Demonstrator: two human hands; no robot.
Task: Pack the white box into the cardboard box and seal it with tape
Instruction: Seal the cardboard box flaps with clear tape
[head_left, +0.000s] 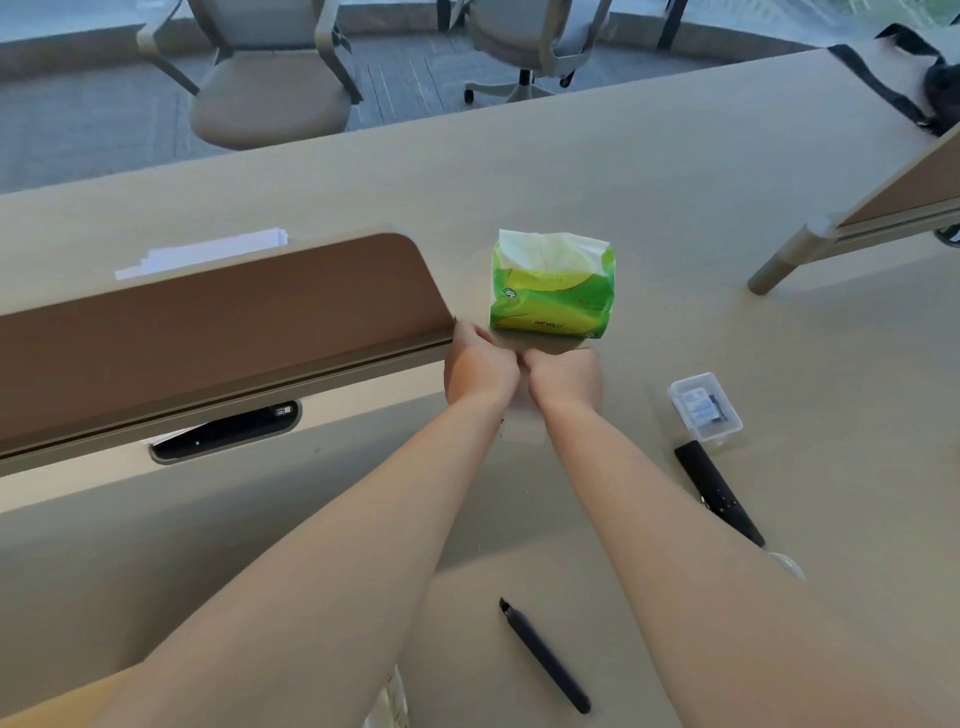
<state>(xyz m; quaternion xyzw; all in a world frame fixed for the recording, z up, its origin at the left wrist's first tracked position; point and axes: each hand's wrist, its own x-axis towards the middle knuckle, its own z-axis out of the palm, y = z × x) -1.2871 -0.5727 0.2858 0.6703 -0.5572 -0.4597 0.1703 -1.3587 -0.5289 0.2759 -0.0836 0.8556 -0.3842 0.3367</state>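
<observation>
- The left hand (479, 371) and right hand (563, 375) are meeting side by side over the surface (675, 208), just before the tissue pack (553, 283).
- Fingers are curling out of sight; grip cannot be told.
- White box and cardboard box are not showing.
- Probably preparing tape: pinch its end firmly, keeping it taut.

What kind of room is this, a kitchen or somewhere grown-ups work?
Most likely an office or meeting room: wheeled office chairs, a long shared desk with divider panels, and a stack of papers behind one panel.
</observation>
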